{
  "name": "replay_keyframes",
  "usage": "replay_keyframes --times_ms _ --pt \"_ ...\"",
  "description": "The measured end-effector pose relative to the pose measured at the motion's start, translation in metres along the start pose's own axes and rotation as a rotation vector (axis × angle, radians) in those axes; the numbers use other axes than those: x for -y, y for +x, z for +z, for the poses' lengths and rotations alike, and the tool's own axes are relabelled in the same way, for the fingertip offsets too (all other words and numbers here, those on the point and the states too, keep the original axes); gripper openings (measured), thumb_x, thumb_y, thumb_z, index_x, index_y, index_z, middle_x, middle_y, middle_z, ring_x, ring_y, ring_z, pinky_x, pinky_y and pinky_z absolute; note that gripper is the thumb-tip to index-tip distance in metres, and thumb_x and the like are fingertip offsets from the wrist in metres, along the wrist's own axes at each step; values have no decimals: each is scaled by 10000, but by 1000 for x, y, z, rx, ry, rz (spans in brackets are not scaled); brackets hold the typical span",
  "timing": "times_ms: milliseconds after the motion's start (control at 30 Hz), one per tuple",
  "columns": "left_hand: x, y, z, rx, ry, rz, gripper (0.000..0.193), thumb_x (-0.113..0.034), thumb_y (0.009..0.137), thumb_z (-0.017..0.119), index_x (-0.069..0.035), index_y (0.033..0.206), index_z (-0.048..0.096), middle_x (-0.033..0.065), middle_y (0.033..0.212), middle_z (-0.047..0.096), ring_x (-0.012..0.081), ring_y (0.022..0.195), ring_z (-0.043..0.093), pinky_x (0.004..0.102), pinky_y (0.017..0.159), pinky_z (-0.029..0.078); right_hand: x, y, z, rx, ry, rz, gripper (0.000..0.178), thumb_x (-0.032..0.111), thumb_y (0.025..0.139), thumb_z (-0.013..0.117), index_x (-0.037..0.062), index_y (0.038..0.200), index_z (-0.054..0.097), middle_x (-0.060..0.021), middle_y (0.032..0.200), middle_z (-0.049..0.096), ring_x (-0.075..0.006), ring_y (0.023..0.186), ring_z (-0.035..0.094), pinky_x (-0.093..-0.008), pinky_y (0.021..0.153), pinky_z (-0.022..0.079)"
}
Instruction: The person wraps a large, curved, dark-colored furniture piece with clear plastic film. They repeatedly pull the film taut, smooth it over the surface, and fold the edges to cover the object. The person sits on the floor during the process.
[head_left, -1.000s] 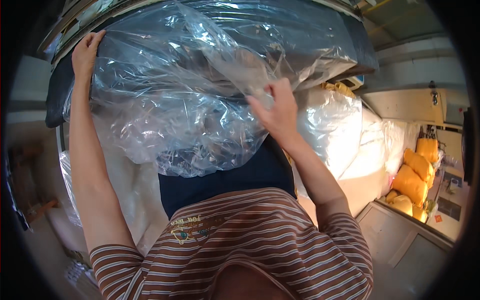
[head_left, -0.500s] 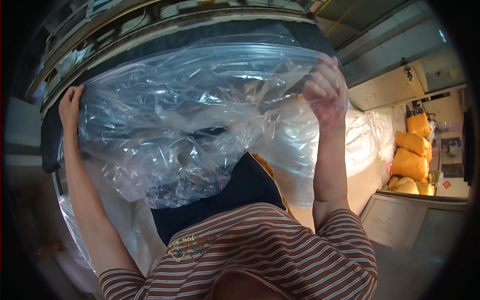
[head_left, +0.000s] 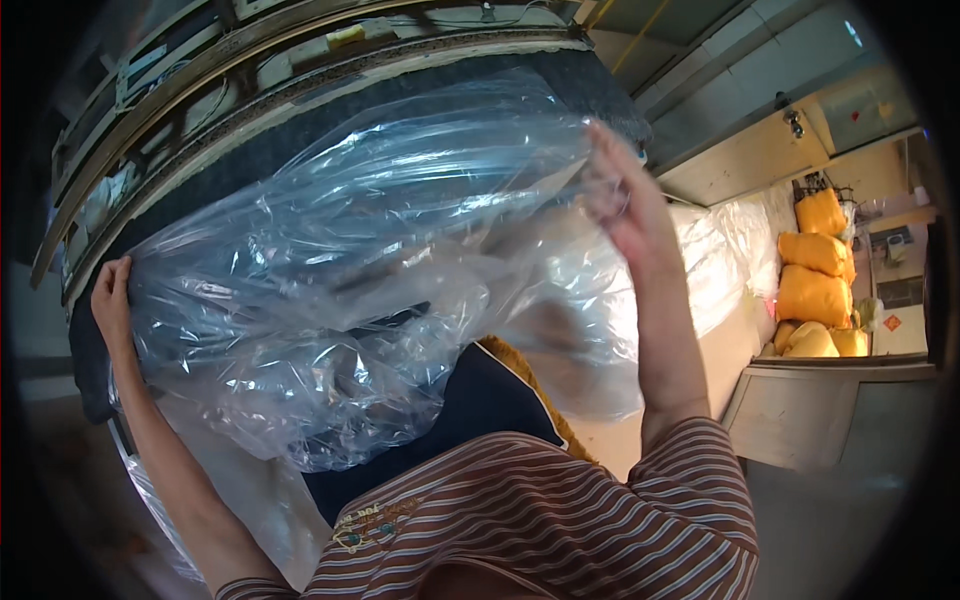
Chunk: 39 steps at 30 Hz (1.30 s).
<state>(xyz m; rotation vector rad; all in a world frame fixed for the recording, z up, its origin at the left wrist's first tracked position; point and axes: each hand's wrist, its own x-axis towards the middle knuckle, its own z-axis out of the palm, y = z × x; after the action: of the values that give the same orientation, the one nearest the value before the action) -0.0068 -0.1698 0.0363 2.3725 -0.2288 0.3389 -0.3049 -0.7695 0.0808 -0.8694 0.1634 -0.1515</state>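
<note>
A wide sheet of clear plastic film (head_left: 370,225) lies stretched and crumpled across a dark cloth-covered surface (head_left: 610,95) in front of me. My left hand (head_left: 113,285) pinches its left edge with closed fingers. At the upper right, my right hand (head_left: 618,195) is blurred by motion, its fingers curled round the film's far right corner. Between the hands the film's top edge slants up toward the right. The lower part bunches in folds against a dark navy cloth (head_left: 470,395) with a yellow fringe at my waist.
Behind the surface runs a long metal and wooden machine frame (head_left: 200,110). More clear plastic (head_left: 720,260) is heaped to the right. Farther right, orange-yellow bundles (head_left: 815,290) are stacked by a wooden cabinet (head_left: 800,415).
My right hand has moved left with its corner of film, and my left hand has come lower and nearer. The film's top edge has gone from nearly level to slanted and looser.
</note>
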Motion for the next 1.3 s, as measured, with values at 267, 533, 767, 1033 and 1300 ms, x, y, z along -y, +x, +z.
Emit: replay_keyframes --times_ms 267,533,767,1033,1300 --pt "13 -14 1 49 -211 7 131 -140 895 619 -11 874 628 -33 812 556 44 789 492 181 745 381 14 77 -30 -565 -1597 -380 331 192 799 665 48 1082 570 -7 635 536 -130 577 515 -302 560 417" --pt "-6 -29 -9 10 -183 19 133 -142 908 611 -23 848 613 -43 804 539 39 760 460 161 720 361 5 106 -26 -318 -1893 -750 272 104 838 592 142 1107 598 -118 717 582 -318 692 597 -391 645 465" --pt "10 -69 -77 -214 -64 27 164 -146 917 605 14 943 627 1 904 588 84 874 511 210 843 391 1 98 -15 -206 -2018 -551 281 179 849 589 164 1128 623 -101 812 610 -307 774 606 -376 653 468" --pt "-3 -167 -139 -233 432 323 116 -6 839 627 25 951 637 63 892 596 143 856 547 255 836 415 2 145 -38 -412 -1745 -518 278 339 768 679 97 903 662 -84 841 635 -288 807 621 -412 687 462" --pt "-50 -189 -91 -358 -34 -178 176 -181 928 570 -19 964 628 24 865 551 127 824 512 253 766 410 33 190 -30 17 -1219 -213 197 196 826 661 37 943 662 -4 867 642 -86 782 555 -232 719 445"
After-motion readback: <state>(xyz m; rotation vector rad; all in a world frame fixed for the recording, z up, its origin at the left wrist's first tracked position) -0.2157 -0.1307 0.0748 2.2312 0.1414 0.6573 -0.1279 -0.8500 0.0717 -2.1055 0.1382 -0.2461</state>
